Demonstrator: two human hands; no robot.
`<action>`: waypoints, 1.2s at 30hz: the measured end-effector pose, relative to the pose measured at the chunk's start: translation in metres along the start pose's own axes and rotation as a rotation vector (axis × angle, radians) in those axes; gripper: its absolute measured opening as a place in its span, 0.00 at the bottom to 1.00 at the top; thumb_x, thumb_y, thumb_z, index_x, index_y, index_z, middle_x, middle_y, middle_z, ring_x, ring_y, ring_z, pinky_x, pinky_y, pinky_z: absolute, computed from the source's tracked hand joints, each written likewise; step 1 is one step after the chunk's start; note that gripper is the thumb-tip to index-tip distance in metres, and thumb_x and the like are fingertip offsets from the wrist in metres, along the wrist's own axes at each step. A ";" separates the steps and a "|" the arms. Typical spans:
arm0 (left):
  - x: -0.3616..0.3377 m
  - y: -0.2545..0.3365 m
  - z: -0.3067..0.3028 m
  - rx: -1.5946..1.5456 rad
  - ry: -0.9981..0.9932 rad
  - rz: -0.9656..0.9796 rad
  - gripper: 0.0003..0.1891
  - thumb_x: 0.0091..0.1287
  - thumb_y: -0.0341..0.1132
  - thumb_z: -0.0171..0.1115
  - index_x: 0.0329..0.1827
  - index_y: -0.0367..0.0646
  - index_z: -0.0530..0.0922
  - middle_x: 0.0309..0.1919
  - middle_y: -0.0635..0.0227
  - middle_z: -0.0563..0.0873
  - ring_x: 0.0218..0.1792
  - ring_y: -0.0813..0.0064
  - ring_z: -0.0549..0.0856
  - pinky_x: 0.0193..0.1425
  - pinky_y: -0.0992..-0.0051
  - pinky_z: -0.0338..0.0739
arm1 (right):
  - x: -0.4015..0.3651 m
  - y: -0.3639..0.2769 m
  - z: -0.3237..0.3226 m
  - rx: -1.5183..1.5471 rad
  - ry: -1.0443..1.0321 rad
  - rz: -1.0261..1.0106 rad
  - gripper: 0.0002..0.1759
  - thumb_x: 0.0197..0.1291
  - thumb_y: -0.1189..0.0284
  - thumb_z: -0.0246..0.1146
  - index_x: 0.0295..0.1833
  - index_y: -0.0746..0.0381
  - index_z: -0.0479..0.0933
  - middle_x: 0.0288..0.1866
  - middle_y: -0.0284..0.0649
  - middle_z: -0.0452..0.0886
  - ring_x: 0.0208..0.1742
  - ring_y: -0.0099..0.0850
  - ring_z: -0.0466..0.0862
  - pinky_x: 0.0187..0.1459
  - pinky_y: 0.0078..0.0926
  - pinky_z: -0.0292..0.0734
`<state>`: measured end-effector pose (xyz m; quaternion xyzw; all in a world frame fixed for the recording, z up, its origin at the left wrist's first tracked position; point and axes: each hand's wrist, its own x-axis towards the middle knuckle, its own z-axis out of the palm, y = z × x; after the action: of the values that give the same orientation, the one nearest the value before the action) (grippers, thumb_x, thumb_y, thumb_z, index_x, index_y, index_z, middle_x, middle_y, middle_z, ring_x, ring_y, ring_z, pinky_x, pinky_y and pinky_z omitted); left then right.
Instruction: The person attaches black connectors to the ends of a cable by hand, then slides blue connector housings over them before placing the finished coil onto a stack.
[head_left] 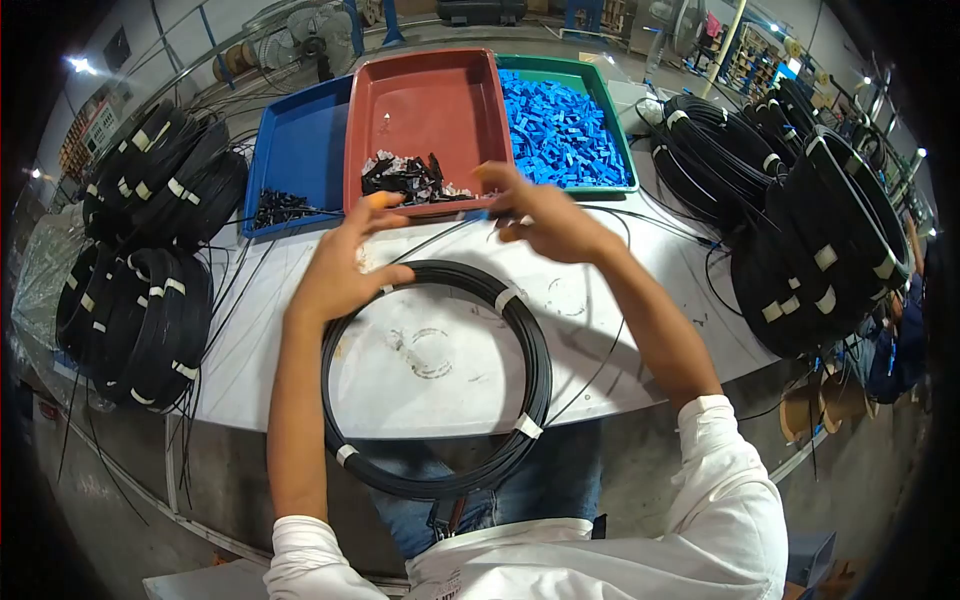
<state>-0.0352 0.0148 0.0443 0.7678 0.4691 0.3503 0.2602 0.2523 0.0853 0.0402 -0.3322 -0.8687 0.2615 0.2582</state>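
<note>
A coil of black cable (537, 350), tied with white tape bands, lies partly on the white table and overhangs its front edge toward my lap. My left hand (345, 265) is at the coil's upper left, thumb against the cable and fingers spread forward. To the right, my right hand (550, 218) is smeared by motion in front of the trays. Its fingers are curled around a small blue connector (476, 214), part of which shows at the fingertips. A loose cable end runs from the coil toward that connector; whether they join cannot be made out.
Behind the hands stand a blue tray (300, 130) with small black parts, a red tray (430, 100) with black and clear pieces, and a green tray (630, 170) full of blue connectors. Taped cable coils are stacked left (150, 300) and right (820, 240), with loose cables across the table.
</note>
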 end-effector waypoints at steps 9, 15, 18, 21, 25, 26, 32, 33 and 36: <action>-0.106 -0.044 0.001 -0.303 0.145 -0.309 0.42 0.58 0.14 0.58 0.77 0.45 0.57 0.69 0.46 0.75 0.69 0.57 0.76 0.73 0.69 0.66 | -0.064 0.075 -0.022 -0.052 0.119 0.199 0.36 0.56 0.83 0.70 0.69 0.58 0.64 0.59 0.55 0.83 0.60 0.49 0.83 0.57 0.43 0.79; -0.130 -0.030 -0.010 -0.197 0.026 -0.250 0.41 0.54 0.09 0.52 0.76 0.41 0.60 0.72 0.48 0.73 0.76 0.58 0.69 0.76 0.71 0.60 | -0.074 0.036 -0.005 -0.342 -0.048 0.094 0.26 0.64 0.70 0.66 0.67 0.62 0.71 0.64 0.52 0.79 0.63 0.52 0.79 0.63 0.42 0.74; -0.154 -0.025 -0.014 -0.182 0.113 -0.333 0.36 0.60 0.16 0.58 0.75 0.38 0.61 0.71 0.48 0.72 0.76 0.59 0.68 0.77 0.66 0.61 | -0.074 -0.015 0.008 -0.189 -0.108 0.027 0.24 0.65 0.68 0.67 0.65 0.62 0.73 0.62 0.50 0.80 0.60 0.49 0.81 0.61 0.44 0.76; -0.190 -0.021 -0.007 -0.331 0.491 -0.373 0.30 0.68 0.25 0.59 0.74 0.38 0.63 0.69 0.49 0.74 0.73 0.57 0.71 0.75 0.64 0.62 | -0.079 -0.068 0.035 -0.048 -0.177 -0.042 0.29 0.62 0.62 0.69 0.66 0.59 0.71 0.57 0.52 0.81 0.62 0.51 0.79 0.61 0.45 0.74; -0.251 -0.034 -0.003 -0.234 0.763 -0.374 0.26 0.73 0.33 0.58 0.72 0.37 0.65 0.67 0.51 0.75 0.69 0.58 0.73 0.74 0.64 0.63 | -0.100 -0.094 0.077 -0.264 -0.148 -0.275 0.31 0.54 0.67 0.73 0.63 0.59 0.72 0.65 0.49 0.76 0.66 0.49 0.75 0.66 0.44 0.71; -0.259 -0.032 -0.004 -0.226 0.744 -0.383 0.26 0.73 0.34 0.58 0.72 0.37 0.66 0.66 0.51 0.75 0.69 0.58 0.73 0.74 0.64 0.62 | -0.105 -0.100 0.080 -0.257 -0.148 -0.287 0.31 0.54 0.67 0.73 0.63 0.59 0.72 0.65 0.49 0.76 0.66 0.49 0.75 0.66 0.44 0.71; -0.237 -0.022 -0.026 -0.192 0.495 -0.289 0.31 0.67 0.41 0.64 0.70 0.36 0.68 0.68 0.51 0.75 0.71 0.58 0.72 0.75 0.58 0.60 | -0.156 -0.123 0.093 -0.093 0.537 0.040 0.32 0.48 0.70 0.78 0.58 0.65 0.74 0.59 0.49 0.76 0.62 0.48 0.75 0.65 0.42 0.69; -0.221 -0.023 -0.028 -0.182 0.431 -0.280 0.33 0.66 0.43 0.66 0.71 0.37 0.68 0.69 0.51 0.74 0.72 0.57 0.72 0.75 0.56 0.60 | -0.164 -0.125 0.100 -0.122 0.705 0.140 0.34 0.47 0.69 0.79 0.59 0.66 0.73 0.60 0.51 0.74 0.63 0.49 0.74 0.65 0.41 0.68; -0.169 -0.038 -0.026 -0.104 0.259 -0.222 0.39 0.63 0.43 0.69 0.75 0.38 0.64 0.72 0.49 0.71 0.75 0.55 0.68 0.77 0.56 0.58 | -0.181 -0.113 0.117 -0.124 0.769 0.340 0.49 0.48 0.62 0.80 0.71 0.66 0.62 0.74 0.60 0.56 0.77 0.54 0.59 0.74 0.47 0.56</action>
<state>-0.1291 -0.1198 -0.0170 0.6455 0.5617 0.4391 0.2741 0.2471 -0.1494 -0.0242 -0.5591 -0.6560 0.1047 0.4961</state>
